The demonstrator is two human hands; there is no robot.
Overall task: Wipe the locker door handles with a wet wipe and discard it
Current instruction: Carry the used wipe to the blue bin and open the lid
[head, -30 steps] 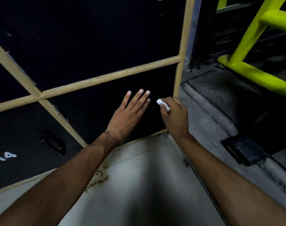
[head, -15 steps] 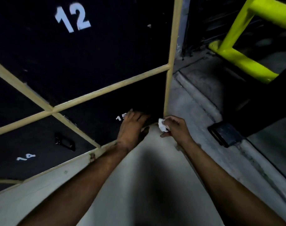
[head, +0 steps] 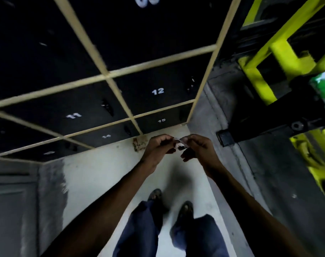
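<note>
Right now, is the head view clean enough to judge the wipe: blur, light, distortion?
Head view: dim, black locker doors show little detail; motion blur smears the wipe pinched between left hand and right hand; wide-angle lens skews the frame bars.

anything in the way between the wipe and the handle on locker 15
Nothing visible. The left hand and right hand pinch the wipe between them, out in front of the lockers. Only open space shows between it and the handle on locker 15, in the bottom row.
</note>
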